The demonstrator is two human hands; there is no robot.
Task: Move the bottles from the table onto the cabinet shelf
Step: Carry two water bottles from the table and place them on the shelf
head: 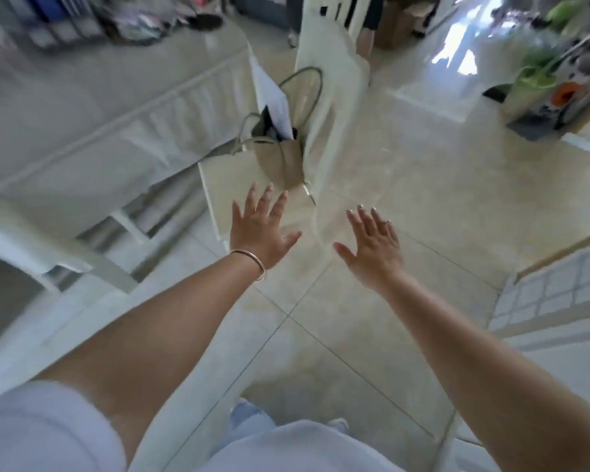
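Observation:
Both my arms stretch forward over the tiled floor, and the frame is blurred by motion. My left hand (261, 229), with a thin bangle on the wrist, is open with fingers spread and holds nothing. My right hand (375, 245) is open too, palm down and empty. A long table with a white cloth (92, 107) runs along the left; blurred items lie at its far end (140, 25), and I cannot tell whether any are bottles. No cabinet shelf is clearly in view.
A white chair (327, 97) stands ahead with a beige handbag (280, 158) on its seat. Another white chair (52, 253) is at the left. Cluttered objects (556, 80) sit at the right, a white panelled unit (552, 294) nearer. A person's legs show behind the chair.

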